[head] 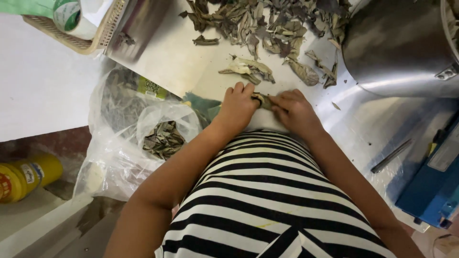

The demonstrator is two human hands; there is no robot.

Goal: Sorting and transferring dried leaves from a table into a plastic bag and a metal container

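Observation:
My left hand [237, 106] and my right hand [295, 109] meet at the near edge of a shiny metal table [181, 57]. Together they pinch a dried, curled leaf [262, 100] between the fingertips. Just beyond the hands lies a small cluster of pale dried leaves [251, 68]. A big heap of grey-brown dried leaves [272, 24] covers the far part of the table.
A clear plastic bag [143, 138] holding dried leaves hangs left of the table. A large steel pot [399, 45] sits at the right, with a blue machine [430, 181] and a metal rod [391, 156] nearer. A woven basket [76, 24] and yellow bottles [26, 177] are left.

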